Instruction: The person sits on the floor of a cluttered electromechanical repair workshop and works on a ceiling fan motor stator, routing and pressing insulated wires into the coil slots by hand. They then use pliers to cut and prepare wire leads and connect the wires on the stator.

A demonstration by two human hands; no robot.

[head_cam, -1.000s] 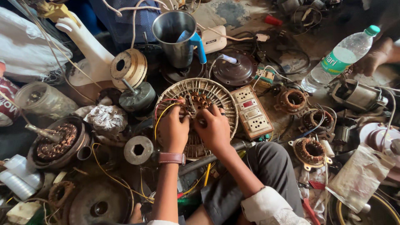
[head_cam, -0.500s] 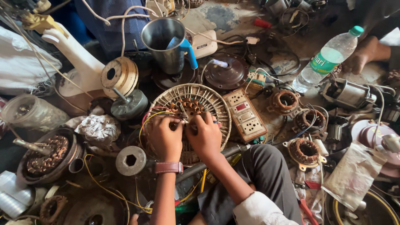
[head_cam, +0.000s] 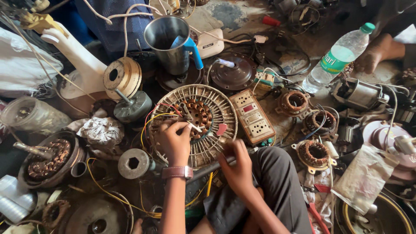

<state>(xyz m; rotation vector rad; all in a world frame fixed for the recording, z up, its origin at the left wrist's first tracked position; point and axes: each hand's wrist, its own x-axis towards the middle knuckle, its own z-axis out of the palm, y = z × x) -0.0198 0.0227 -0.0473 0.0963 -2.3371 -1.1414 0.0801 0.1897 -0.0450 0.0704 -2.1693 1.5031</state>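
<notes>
Your left hand [head_cam: 175, 143] rested on the round slotted motor frame [head_cam: 195, 123], its fingertips pinched narrowly on what looked like a thin wire end just beside the copper windings [head_cam: 198, 113]. That seemed to be why the frame lay flat, face up, close in front of your knee [head_cam: 277, 173]: the coils faced you and both hands could reach them. Your right hand [head_cam: 237, 167] sat at the frame's near edge, fingers curled loosely over the rim and a dark rod; whether it gripped the rod or only pressed on it, you could not tell from this view. Red and yellow leads [head_cam: 149, 123] looped off the frame's left side, clear of the coils.

Everything sat on the floor [head_cam: 225, 15], a stained, worn patch of it crowded with parts. A beige socket board [head_cam: 252, 117] lay touching the frame's right edge, a steel mug [head_cam: 167, 41] with a blue handle stood beyond the frame, and a plastic water bottle [head_cam: 338, 56] lay towards the far right corner. Other wound stators [head_cam: 314, 154] were scattered to the right.
</notes>
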